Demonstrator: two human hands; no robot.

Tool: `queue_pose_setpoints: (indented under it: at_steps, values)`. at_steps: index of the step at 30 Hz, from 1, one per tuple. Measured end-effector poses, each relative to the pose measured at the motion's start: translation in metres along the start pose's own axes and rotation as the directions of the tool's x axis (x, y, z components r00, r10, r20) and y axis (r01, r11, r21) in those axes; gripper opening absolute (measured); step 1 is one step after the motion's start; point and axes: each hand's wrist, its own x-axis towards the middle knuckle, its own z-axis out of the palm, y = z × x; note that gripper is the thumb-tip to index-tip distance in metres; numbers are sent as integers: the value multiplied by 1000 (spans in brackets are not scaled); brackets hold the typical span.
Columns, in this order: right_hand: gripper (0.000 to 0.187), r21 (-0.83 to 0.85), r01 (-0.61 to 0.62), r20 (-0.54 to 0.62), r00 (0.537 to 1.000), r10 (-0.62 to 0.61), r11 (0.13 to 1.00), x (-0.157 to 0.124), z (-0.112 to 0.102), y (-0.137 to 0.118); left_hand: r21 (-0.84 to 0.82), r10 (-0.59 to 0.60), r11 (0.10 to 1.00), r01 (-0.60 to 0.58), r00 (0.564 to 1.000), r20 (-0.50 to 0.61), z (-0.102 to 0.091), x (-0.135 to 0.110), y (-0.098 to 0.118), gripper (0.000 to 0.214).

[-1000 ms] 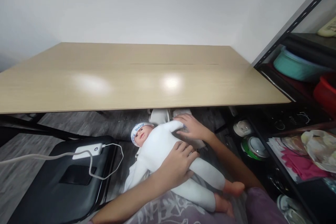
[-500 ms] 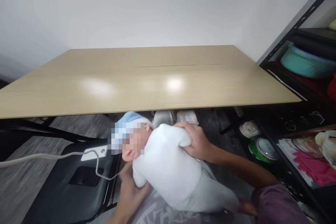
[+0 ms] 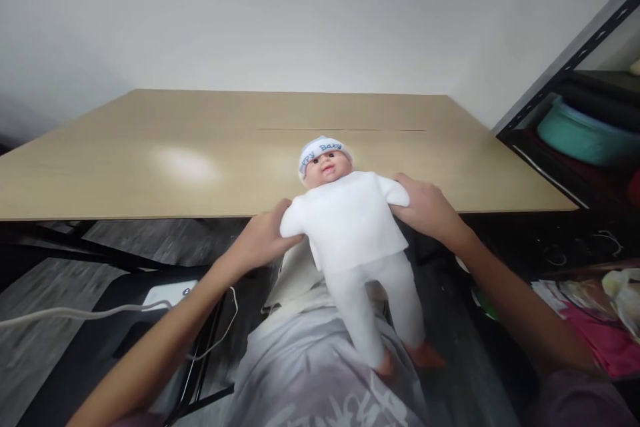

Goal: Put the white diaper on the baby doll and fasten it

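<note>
A baby doll point(image 3: 353, 220) in a white top, white trousers and a blue and white cap hangs face up between my hands. My left hand point(image 3: 265, 233) is closed round the doll's sleeve on the left, thumb below and fingers behind. On the other side my right hand point(image 3: 425, 207) grips the opposite sleeve. The doll's head appears over the front part of the wooden table point(image 3: 225, 147); whether it touches the top I cannot tell. Its legs dangle toward my lap, with the feet bare.
A black chair point(image 3: 95, 353) at the left carries a white device point(image 3: 167, 295) with a pale cable point(image 3: 75, 312). To the right stands a dark shelf rack holding a teal basin point(image 3: 590, 130) and a pink cloth point(image 3: 600, 340). A wall rises behind the table.
The doll has turned from lying tilted leftward to nearly upright, face toward me, and has risen to the table's front edge. Both hands moved up with it, now on its two sleeves.
</note>
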Motion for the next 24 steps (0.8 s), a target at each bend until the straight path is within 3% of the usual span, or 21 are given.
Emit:
queue_pose_setpoints:
  at_steps: [3, 6, 10, 13, 16, 20, 24]
  values:
    - [21, -31, -27, 55, 998, 29, 999, 24, 11, 16, -2, 3, 1000, -3, 998, 64, -12, 46, -10, 54]
    - [17, 9, 28, 30, 999, -29, 1000, 26, 28, 31, -1, -18, 1000, 18, 996, 83, -20, 69, -19, 57]
    - [29, 56, 94, -63, 994, -90, 994, 1, 49, 47, 55, -45, 998, 42, 998, 54, -25, 62, -31, 54]
    - [35, 34, 39, -126, 991, -34, 999, -17, 63, 55, 110, -57, 992, 56, 998, 3, -25, 47, -43, 48]
    - [43, 50, -18, -144, 989, 25, 999, -20, 72, 63, 138, -62, 988, 71, 996, -68, -21, 40, -57, 56]
    - [42, 41, -45, -98, 994, 49, 998, 2, 80, 73, 161, -38, 985, 57, 992, -120, -17, 53, -74, 62]
    - [39, -1, -58, -60, 997, 57, 998, 47, 84, 81, 195, 7, 981, 20, 991, -136, -17, 90, -87, 69]
